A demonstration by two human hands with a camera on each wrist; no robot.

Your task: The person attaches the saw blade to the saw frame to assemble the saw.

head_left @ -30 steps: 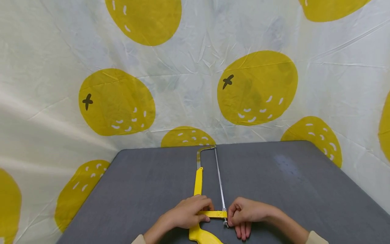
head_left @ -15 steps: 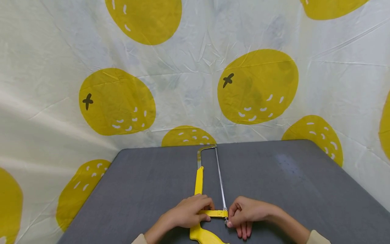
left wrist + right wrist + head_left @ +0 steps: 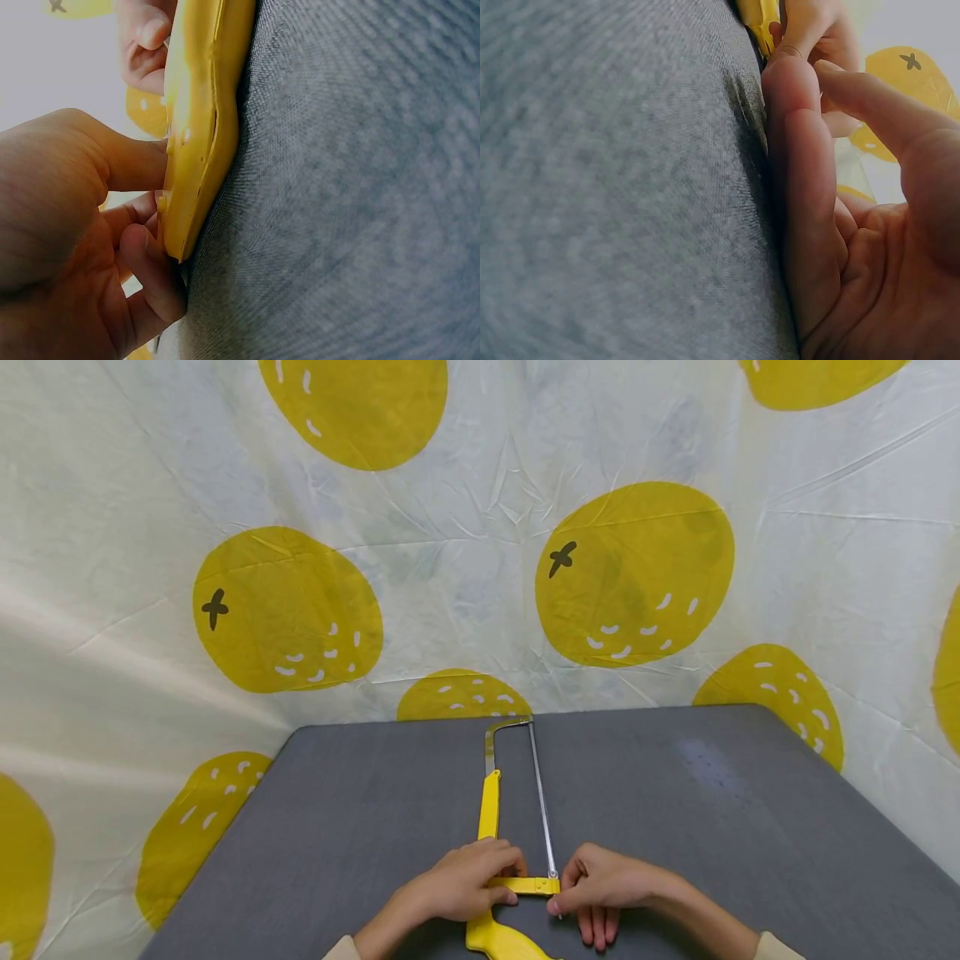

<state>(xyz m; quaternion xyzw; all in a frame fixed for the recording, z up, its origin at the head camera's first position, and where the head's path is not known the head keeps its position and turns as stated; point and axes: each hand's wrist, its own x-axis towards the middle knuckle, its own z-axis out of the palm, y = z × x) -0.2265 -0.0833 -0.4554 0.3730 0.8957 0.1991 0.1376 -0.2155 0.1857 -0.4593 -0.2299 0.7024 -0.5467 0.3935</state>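
A yellow hacksaw (image 3: 489,806) lies flat on the grey table, its thin metal blade (image 3: 542,802) facing right and its handle (image 3: 502,939) toward me. My left hand (image 3: 472,881) grips the frame where the yellow crosspiece (image 3: 536,886) meets it. In the left wrist view, that thumb presses the yellow handle (image 3: 202,112). Beside the crosspiece's right end, my right hand (image 3: 611,881) pinches the small metal wing nut at the blade's near end, which thumb and forefinger mostly cover. Its other fingers (image 3: 810,165) rest on the table in the right wrist view.
The grey padded tabletop (image 3: 375,810) has a pale smudge (image 3: 708,764) at the right. Behind it and at both sides hangs a white sheet (image 3: 465,585) printed with large yellow fruit. The saw's far end reaches the table's back edge.
My right thumb has shifted left, over the wing nut that showed beside it earlier. The left hand and the hacksaw have stayed in place.
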